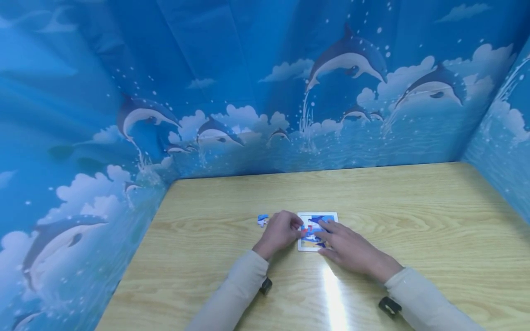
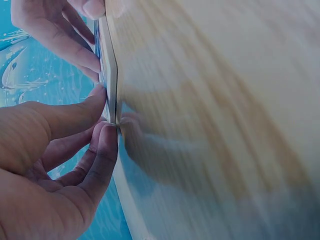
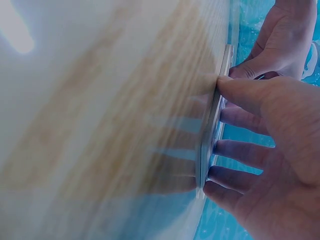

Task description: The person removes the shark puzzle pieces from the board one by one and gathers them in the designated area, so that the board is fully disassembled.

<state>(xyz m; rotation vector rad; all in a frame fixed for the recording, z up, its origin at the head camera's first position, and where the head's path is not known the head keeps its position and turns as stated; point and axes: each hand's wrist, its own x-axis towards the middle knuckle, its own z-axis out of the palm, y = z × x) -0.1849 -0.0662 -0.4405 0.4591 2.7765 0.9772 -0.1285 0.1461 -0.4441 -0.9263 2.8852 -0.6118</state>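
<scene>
A small square jigsaw puzzle (image 1: 318,248) with a white border and a blue sea picture lies flat on the table. At its left edge my left hand (image 1: 282,231) has curled fingers, and the thumb and fingertips grip the border there. My right hand (image 1: 352,248) lies over the right part, its fingers spread and fairly straight on the picture. In the right wrist view the right thumb (image 3: 245,92) touches the near edge of the puzzle (image 3: 206,145). A loose blue-and-white puzzle piece (image 1: 262,220) lies just left of my left hand. A pale spot shows at the picture's upper left.
The wood-grain table (image 1: 207,239) reaches back to a blue curtain (image 1: 248,82) printed with dolphins, which also stands along both sides. A bright light reflection (image 1: 334,294) falls on the table in front of the puzzle. Both forearms wear light sleeves (image 1: 236,294).
</scene>
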